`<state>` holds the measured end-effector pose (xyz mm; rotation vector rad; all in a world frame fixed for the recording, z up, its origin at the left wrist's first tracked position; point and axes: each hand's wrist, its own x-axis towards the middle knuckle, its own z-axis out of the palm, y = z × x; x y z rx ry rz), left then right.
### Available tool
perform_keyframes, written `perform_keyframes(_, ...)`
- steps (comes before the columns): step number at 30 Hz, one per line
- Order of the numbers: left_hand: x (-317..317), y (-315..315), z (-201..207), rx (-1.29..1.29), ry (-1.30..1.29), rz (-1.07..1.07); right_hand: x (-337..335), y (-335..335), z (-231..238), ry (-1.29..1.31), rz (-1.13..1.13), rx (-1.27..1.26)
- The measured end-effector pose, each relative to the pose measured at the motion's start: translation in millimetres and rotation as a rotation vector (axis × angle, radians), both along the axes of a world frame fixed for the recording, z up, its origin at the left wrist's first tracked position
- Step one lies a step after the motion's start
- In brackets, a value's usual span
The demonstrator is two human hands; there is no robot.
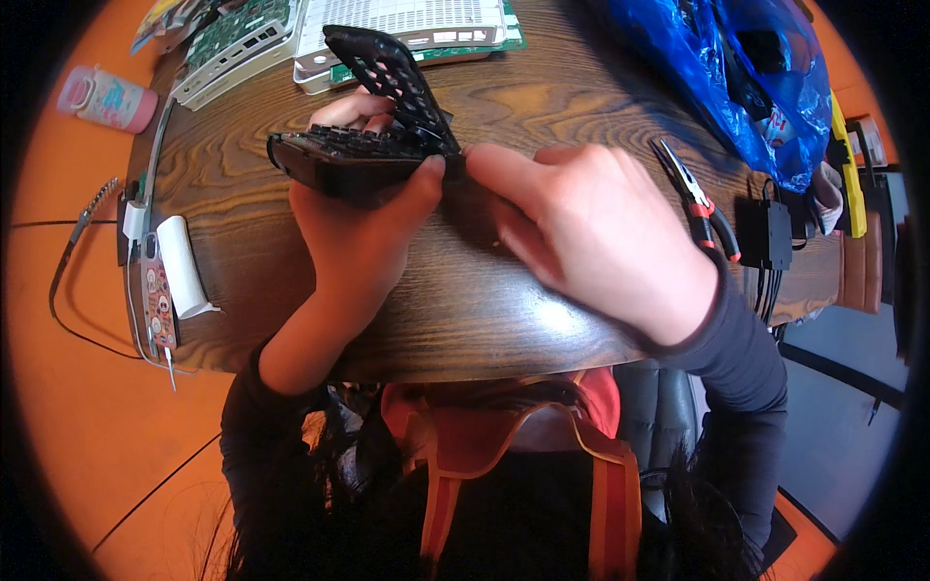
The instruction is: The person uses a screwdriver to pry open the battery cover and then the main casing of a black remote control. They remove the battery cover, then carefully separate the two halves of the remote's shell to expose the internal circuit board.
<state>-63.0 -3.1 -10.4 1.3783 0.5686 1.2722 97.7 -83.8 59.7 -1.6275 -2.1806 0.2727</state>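
A black plastic case (358,169) stands opened like a clamshell above the table, with a tilted upper half full of round holes and a lower half with dark small parts inside. My left hand (354,228) holds the lower half from below, its thumb at the near right corner and other fingers behind. Beside the hinge end, my right hand (605,223) has its fingers curled together, the fingertips close to the case's right corner. Whatever those fingers pinch, if anything, is hidden from this view. Red-handled needle-nose pliers (693,194) lie right of my right hand.
The wooden table (465,329) holds white router-like housings (407,39) with green circuit boards at the back. At far right are a blue plastic bag (717,77) and a black adapter (765,232) with cables. A white roll (182,266), a phone (155,300) and a pink cup (108,100) are left.
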Motion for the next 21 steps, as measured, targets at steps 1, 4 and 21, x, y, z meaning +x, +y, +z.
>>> perform_keyframes(1, -0.2, 0.6, 0.5, -0.011, -0.016, 0.0, 1.6, 2.5, 1.4, -0.017, 0.035, 0.011)
perform_keyframes(4, 1.0, 2.7, 2.5, -0.059, -0.041, -0.012, -1.4, 0.7, 4.3, -0.188, 0.022, 0.062)
perform_keyframes(21, -3.2, 18.2, 2.9, -0.593, -0.47, -0.706, 34.2, -71.3, -44.8, -0.327, -0.639, 0.039)
